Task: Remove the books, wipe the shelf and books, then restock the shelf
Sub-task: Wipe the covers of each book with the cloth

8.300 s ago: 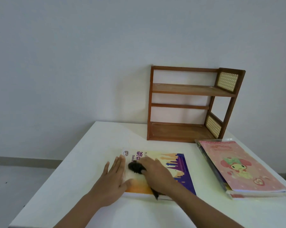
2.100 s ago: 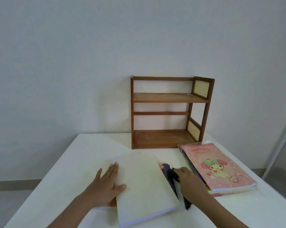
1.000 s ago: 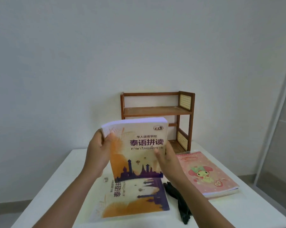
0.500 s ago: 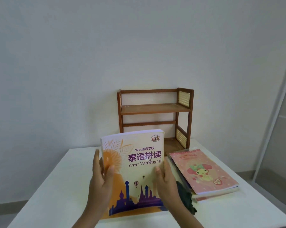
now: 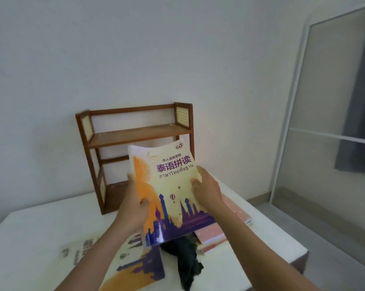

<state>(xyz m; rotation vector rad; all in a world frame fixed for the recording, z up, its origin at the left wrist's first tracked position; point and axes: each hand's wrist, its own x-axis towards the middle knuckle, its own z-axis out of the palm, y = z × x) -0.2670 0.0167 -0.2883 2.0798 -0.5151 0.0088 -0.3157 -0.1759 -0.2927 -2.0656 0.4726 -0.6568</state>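
We see the yellow-and-purple language book (image 5: 169, 192) held upright and tilted in front of the wooden shelf (image 5: 135, 135), hiding part of its lower tier. Left hand (image 5: 135, 206) grips the spine edge, thumb on the cover; right hand (image 5: 208, 189) clasps the opposite edge, fingers curled behind (fingertips out of sight). A matching book (image 5: 135, 265) lies flat on the white table (image 5: 30, 238), blurred. A dark cloth (image 5: 187, 261) sits beside it. The pink book (image 5: 236, 215) is mostly covered by the right forearm.
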